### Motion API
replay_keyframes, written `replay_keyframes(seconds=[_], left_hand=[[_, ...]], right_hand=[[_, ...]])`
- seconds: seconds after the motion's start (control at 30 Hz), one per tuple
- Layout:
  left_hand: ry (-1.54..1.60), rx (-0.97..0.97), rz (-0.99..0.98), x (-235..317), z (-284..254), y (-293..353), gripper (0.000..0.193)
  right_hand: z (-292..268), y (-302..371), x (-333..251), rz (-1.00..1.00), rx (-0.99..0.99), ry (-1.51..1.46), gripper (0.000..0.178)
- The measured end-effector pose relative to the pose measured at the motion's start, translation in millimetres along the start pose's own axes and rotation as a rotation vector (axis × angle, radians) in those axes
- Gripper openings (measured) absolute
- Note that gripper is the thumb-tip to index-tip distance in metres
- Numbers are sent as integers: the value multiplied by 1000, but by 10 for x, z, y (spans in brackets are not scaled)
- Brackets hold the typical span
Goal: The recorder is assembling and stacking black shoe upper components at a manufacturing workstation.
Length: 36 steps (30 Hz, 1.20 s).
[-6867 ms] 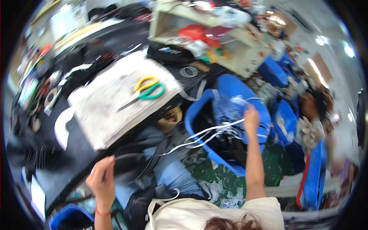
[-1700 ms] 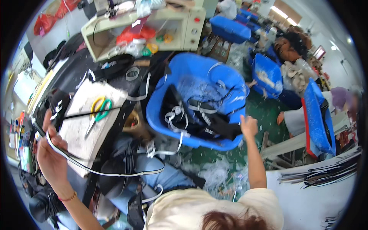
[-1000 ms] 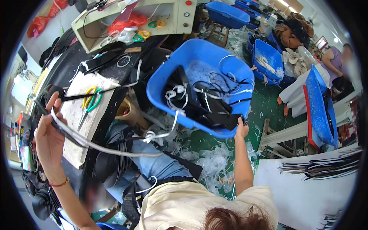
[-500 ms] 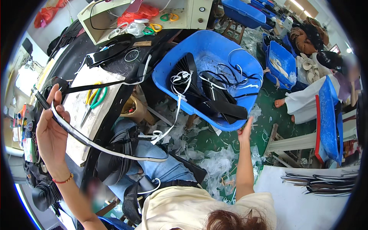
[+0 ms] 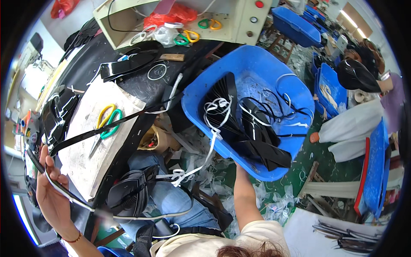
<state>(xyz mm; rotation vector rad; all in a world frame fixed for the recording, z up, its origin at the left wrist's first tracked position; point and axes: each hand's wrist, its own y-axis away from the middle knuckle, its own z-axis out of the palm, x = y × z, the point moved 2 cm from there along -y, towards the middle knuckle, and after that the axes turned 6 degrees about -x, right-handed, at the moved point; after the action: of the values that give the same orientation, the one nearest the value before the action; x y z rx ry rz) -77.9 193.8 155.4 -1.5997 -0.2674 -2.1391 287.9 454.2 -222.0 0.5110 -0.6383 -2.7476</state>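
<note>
On the left, my left hand [image 5: 53,192] is raised with its fingers curled round a long black strip with a white edge [image 5: 68,193]; the strip trails across my lap. Another black strip [image 5: 102,132] stretches from near that hand over the table toward the tub. My right forearm [image 5: 246,195] reaches to the near rim of a blue tub [image 5: 201,122], where the tub hides my right hand. In the tub lie stacked black pieces [image 5: 261,154], black cords and a knotted white ribbon [image 5: 216,107], which hangs over the rim.
Yellow- and green-handled scissors [image 5: 105,124] rest on a pale board [image 5: 77,167]. Behind stands a cream metal box [image 5: 239,25] holding more scissors and a red bag. Plastic scraps [image 5: 274,201] litter the green floor. A person [image 5: 364,115] works at the right beside other blue tubs [image 5: 295,25].
The view has shifted. My right hand has slid from the tub's near right corner to beneath its near side, out of sight. My left hand, with the white-edged strip, is lower.
</note>
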Motion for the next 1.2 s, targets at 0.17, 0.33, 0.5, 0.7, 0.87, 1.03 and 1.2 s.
replay_keyframes(seconds=[0.17,0.33,0.5,0.7,0.87,1.03,1.2], left_hand=[[65,60,-8,-67,-147,80,57],[94,112,-11,-81,-220,64,57],[89,127,-13,-100,-233,99,57],[109,136,-21,-174,-259,149,56],[65,170,-22,-68,-197,265,54],[70,151,-11,-99,-212,279,52],[53,149,-31,-119,-182,243,53]], right_hand=[[208,-336,121,113,56,195,53],[-43,-142,133,199,98,378,52],[-209,-86,47,246,140,545,52],[-520,185,97,313,198,754,52],[-732,406,9,409,193,929,52],[-1430,1028,-192,459,261,1088,51],[-1932,1510,-336,515,320,1240,51]])
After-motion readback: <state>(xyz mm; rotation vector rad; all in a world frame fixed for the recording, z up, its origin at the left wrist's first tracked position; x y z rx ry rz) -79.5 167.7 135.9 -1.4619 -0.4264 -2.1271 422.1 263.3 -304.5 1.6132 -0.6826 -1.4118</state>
